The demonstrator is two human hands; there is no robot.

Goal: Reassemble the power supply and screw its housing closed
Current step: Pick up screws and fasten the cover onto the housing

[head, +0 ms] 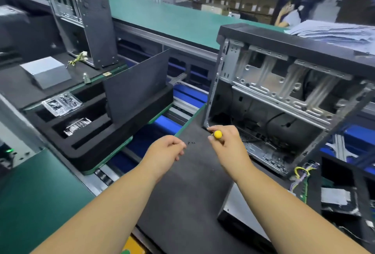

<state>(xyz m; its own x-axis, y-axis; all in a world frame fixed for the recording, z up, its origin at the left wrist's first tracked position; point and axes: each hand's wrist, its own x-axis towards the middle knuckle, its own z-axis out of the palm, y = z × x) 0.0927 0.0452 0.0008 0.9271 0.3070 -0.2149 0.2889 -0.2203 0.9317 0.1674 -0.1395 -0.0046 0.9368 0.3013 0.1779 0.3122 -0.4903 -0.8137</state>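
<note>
Black foam mat on table. Left hand hovers over it, fingers curled, pinch contents unclear. Tiny dark screws just beyond. Right hand grips yellow-capped screwdriver, shaft hidden. Open computer case right, upright, far edge cut off.

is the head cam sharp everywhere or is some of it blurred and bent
Head view: both hands, the left hand and the right hand holding the yellow-capped screwdriver, look fairly sharp; the paper stack and far shelves smear with blur; the wide lens bows the open computer case and bench edges; lighting is even, with soft shadows.
</note>
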